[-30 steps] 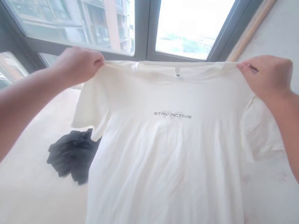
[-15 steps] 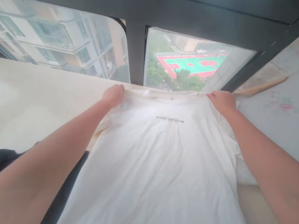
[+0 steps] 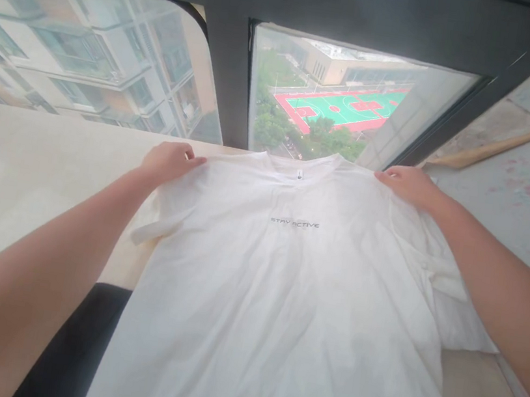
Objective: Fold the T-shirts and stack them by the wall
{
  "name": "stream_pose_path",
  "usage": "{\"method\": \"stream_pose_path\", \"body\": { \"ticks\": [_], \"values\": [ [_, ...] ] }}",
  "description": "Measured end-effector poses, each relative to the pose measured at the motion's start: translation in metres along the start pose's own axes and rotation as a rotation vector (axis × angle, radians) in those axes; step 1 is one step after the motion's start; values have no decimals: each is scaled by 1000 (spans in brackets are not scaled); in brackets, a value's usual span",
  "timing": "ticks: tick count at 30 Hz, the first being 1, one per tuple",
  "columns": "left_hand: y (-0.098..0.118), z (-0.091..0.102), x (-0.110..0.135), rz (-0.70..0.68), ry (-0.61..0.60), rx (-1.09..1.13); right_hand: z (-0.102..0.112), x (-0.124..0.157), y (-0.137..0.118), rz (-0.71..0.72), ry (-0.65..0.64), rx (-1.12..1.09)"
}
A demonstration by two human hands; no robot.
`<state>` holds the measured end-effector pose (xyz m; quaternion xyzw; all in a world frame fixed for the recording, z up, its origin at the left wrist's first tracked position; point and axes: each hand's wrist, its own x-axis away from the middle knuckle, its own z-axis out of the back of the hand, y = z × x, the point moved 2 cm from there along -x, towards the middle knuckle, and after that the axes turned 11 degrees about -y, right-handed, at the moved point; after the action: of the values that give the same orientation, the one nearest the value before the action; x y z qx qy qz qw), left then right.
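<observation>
A white T-shirt (image 3: 281, 293) with "STAY ACTIVE" on its chest lies spread in front of me, collar at the far end and some creases down the body. My left hand (image 3: 172, 160) pinches the fabric at its left shoulder, thumb on top. At the opposite shoulder my right hand (image 3: 407, 184) grips the cloth between thumb and fingers. The left sleeve fans out below my left wrist; the right sleeve lies partly under my right forearm. The shirt's lower hem is out of view.
A pale ledge (image 3: 39, 193) supports the shirt. Behind it stands a dark window frame (image 3: 234, 82), with buildings and a sports court outside. Floral cloth (image 3: 529, 216) borders the right side. Something black (image 3: 77, 343) shows beneath my left forearm.
Both hands have moved apart, the left one farther outward, and the shirt's shoulders are spread wider. The collar now lies flatter with its label visible, and the left sleeve has opened out.
</observation>
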<state>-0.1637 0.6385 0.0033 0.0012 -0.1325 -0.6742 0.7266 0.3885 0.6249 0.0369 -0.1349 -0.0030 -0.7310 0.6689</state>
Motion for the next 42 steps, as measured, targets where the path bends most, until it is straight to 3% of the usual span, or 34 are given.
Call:
{"method": "stream_pose_path", "body": {
  "ticks": [4,9,11,13,15,17,19,22,26,29,32,35,37,39,42],
  "values": [
    [-32,7,34,61,-164,153,10,37,35,-75,-133,-125],
    [-65,16,104,0,-442,596,4,88,84,-93,-424,-633],
    [-71,21,123,-26,-451,755,2,100,93,-73,-462,-784],
    [-74,26,132,2,-356,866,5,104,98,-87,-341,-818],
    [-73,30,132,55,-198,909,12,100,99,-89,-151,-704],
    [-71,30,125,108,-63,881,21,92,99,-86,32,-421],
    [-69,27,116,168,23,804,27,83,98,-69,133,-87],
    [-69,19,105,235,89,639,25,77,95,-48,129,225],
    [-65,18,117,237,159,393,13,96,76,-3,114,372],
    [-52,22,164,166,190,242,3,133,49,117,226,351],
    [-29,15,248,29,161,8,-14,183,20,266,261,235],
    [-12,-16,337,-135,97,-145,-40,235,-1,383,271,112],
    [-14,-40,381,-164,87,-205,-59,266,-8,440,283,54],
    [-23,-58,403,-135,101,-229,-76,292,-11,485,312,19],
    [-37,-66,409,-16,184,-248,-96,325,-9,541,382,-7]
  ]
}}
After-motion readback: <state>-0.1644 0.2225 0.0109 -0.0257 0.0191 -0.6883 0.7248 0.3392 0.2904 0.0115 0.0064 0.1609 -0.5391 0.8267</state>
